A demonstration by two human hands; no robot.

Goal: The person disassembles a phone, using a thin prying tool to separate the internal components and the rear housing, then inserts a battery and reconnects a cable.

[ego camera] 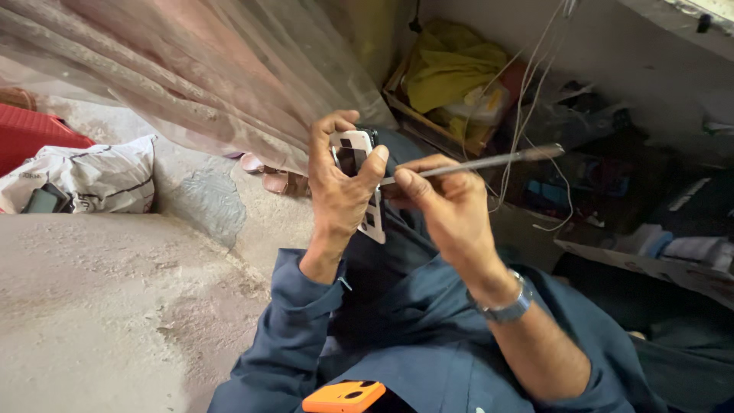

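My left hand (336, 180) grips a small white phone frame (358, 153) with dark cut-outs, held upright in front of me. Thumb and fingers wrap its edges. My right hand (447, 206) pinches a thin metal tool (489, 160), like long tweezers or a slim screwdriver, whose tip meets the right edge of the white part. The tool's shaft points up and to the right. A metal watch (508, 306) sits on my right wrist. Both arms are in dark blue sleeves.
An orange phone (344, 396) lies in my lap at the bottom edge. A white sack (99, 176) and a red crate (30, 134) sit at left on the concrete floor (115, 306). A pinkish curtain (214, 69) hangs above. Yellow cloth (451, 69), wires and clutter fill the right.
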